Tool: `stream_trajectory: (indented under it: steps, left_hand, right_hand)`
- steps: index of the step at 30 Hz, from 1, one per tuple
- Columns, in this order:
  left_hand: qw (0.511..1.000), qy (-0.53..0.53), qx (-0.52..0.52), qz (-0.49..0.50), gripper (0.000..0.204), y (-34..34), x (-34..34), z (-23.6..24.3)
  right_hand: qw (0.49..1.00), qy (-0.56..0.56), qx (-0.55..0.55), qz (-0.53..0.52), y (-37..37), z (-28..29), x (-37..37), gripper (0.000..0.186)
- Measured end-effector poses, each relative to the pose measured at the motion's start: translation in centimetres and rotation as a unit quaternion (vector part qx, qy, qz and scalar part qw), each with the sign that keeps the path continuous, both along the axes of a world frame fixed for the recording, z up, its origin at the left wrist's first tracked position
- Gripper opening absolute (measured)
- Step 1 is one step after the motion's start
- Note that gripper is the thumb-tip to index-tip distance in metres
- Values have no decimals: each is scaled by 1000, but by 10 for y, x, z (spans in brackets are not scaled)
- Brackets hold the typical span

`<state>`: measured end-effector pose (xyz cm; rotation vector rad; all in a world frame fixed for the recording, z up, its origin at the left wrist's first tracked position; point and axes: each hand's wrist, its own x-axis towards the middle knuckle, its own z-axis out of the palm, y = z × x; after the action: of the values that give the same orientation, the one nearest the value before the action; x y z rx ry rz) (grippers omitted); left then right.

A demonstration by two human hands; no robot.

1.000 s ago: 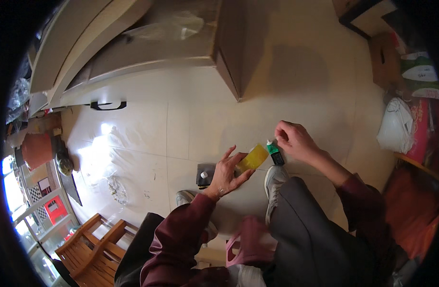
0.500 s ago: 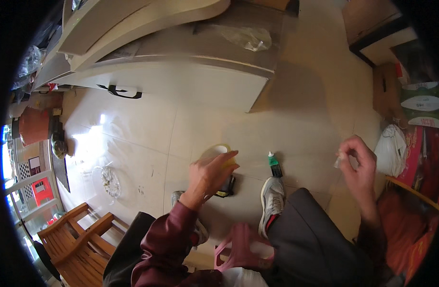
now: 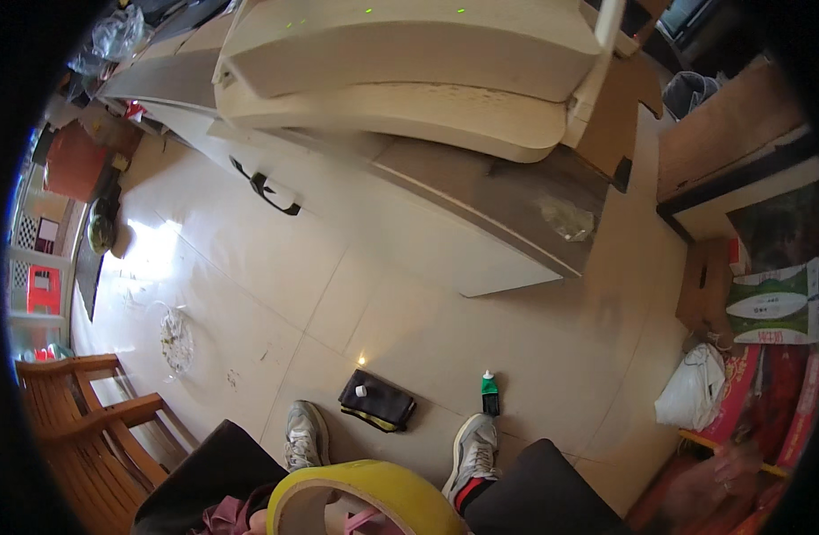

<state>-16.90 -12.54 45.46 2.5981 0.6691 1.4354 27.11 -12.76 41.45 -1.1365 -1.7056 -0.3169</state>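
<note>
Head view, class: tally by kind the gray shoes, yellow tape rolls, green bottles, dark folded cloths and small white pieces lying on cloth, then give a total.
Gray shoes: 2
Yellow tape roll: 1
Green bottle: 1
Dark folded cloth: 1
Small white piece: 1
Total: 6

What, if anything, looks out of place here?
What looks like crumpled clear plastic lies on the floor at left, like stray litter; to its right, small dark smudges mark the pale tiles.
</note>
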Motion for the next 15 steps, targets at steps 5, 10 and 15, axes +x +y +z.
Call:
stream_trajectory:
  steps: [5,10,15]
  left_hand:
    - [976,9,-25,216,16,-23,4,-23]
    - [822,-242,-284,431,11,-8,-5,-126]
    - [814,81,-298,492,28,24,-63,-266]
  right_hand:
    - [1000,13,-23,-14,-10,4,-2,17]
    - [992,70,-99,40,-4,-8,-10,18]
    - [950,112,-236,170,13,-27,-71,18]
